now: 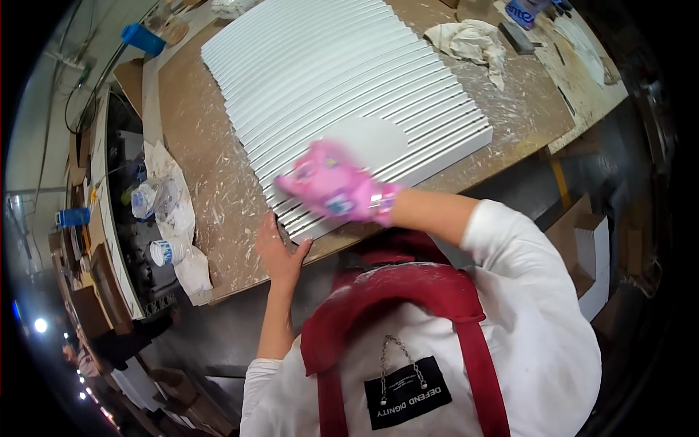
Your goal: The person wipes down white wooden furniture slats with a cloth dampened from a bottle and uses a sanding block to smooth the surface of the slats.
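Note:
A large white ribbed panel (pixel 313 65) lies on the work table, its parallel slats separated by dark grooves and a smooth oval patch (pixel 368 142) set near its front edge. My left hand (pixel 280 251), bare, grips the panel's near left corner, thumb against the front edge and fingers along the side. Over the slats beside the oval is my right hand (pixel 328 182), in a pink patterned glove. It looks curled closed and is blurred by motion; whatever lies under its fingers is hidden.
A crumpled cream cloth (pixel 470 44) and a grey block (pixel 516 38) lie at the far right. To the left, a white tub (pixel 167 252) rests on its side on paper (pixel 191 275). A blue cup (pixel 143 39) is at the far left. An open cardboard box (pixel 575 237) stands below the table's right side.

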Motion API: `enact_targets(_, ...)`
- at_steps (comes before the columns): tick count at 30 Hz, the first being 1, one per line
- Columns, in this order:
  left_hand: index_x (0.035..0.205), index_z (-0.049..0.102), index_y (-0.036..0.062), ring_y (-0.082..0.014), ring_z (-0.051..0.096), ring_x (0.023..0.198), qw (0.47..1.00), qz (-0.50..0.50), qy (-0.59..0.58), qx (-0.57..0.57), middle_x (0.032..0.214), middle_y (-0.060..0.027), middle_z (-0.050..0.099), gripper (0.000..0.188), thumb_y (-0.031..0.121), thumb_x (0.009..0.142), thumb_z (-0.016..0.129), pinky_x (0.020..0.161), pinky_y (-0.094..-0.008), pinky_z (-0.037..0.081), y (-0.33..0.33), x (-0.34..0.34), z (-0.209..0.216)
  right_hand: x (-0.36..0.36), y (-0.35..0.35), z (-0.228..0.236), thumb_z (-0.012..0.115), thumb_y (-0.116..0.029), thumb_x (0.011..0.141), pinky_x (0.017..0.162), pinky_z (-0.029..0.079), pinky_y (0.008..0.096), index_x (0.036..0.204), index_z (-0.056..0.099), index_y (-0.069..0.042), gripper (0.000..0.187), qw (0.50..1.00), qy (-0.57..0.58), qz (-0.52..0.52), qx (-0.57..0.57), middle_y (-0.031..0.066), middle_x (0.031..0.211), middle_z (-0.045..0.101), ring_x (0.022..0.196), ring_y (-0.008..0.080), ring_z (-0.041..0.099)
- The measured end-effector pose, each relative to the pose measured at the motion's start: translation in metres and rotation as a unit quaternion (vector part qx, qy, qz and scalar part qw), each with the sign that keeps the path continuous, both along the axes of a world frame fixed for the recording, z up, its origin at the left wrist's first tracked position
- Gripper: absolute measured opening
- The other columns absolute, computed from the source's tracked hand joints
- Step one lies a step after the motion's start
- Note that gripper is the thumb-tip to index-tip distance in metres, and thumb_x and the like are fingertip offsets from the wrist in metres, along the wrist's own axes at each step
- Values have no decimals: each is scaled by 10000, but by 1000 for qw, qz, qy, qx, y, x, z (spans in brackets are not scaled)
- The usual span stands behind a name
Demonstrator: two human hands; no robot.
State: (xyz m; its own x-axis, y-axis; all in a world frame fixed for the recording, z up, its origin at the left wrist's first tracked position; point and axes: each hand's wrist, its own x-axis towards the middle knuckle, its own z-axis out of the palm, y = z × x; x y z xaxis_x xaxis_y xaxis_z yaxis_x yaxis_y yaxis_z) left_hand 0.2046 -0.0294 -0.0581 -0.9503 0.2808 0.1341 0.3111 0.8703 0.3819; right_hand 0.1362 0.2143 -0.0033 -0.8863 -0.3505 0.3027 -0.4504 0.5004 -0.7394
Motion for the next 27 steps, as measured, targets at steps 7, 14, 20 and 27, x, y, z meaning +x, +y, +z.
enact_targets(7,1347,401,5,-426,477,1161,998,3,1,61,1279,-232,501,919,263,586,847,977,-485,371,3,1,-3,-33,157,14,563,-247,901,575,466,371,1006,636,-180,144,926,-23,-166,338,14,630,574,627,199,602)
enact_targets(14,1351,401,16,-421,490,1144,999,3,14,35,1263,-221,518,919,214,571,845,957,-482,384,-1,3,-1,-14,244,14,579,-295,861,800,473,457,1251,553,-134,423,905,85,-185,375,155,987,632,913,331,608)
enact_targets(20,1363,393,3,-404,440,1228,999,7,-15,49,1333,-214,478,900,290,631,831,1029,-485,334,2,-6,8,-29,313,-1,548,-286,865,863,491,459,1284,536,-99,459,859,32,-288,423,187,1135,617,994,326,616)
enact_targets(27,1380,383,38,-374,426,1242,996,29,-29,76,1324,-195,478,918,325,631,829,1014,-476,318,5,2,22,-50,1,45,530,-266,839,827,455,414,1146,570,-122,342,939,198,88,268,88,861,625,764,288,574)
